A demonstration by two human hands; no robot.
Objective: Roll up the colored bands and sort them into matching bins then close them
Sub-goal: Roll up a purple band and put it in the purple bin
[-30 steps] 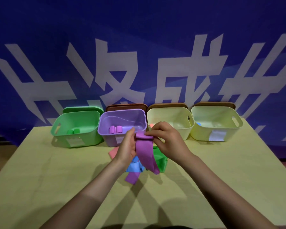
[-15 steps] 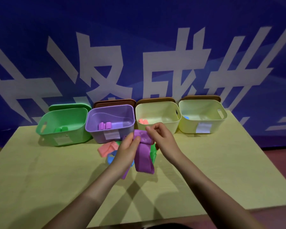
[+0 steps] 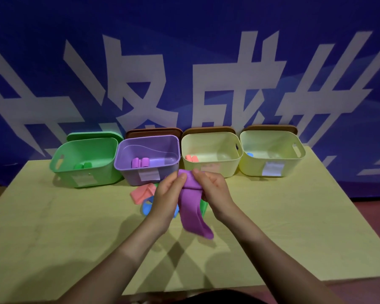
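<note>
Since a moment ago our hands have shifted a little nearer on the bench, and more of the purple stretchy band point(image 3: 192, 207) is wound at its top. Our left hand point(image 3: 166, 197) and right hand point(image 3: 213, 190) pinch that rolled end between curled fingers point(image 3: 180, 178), the tail hanging to the yellow bench point(image 3: 53, 227). Behind our hands lie loose pink point(image 3: 140, 193), blue point(image 3: 147, 207) and green point(image 3: 204, 206) bands. Farther off stand four open bins: green plastic bin point(image 3: 86, 161), purple bin point(image 3: 147, 159) holding purple rolls, and two pale yellow bins point(image 3: 211, 154) point(image 3: 272, 152).
</note>
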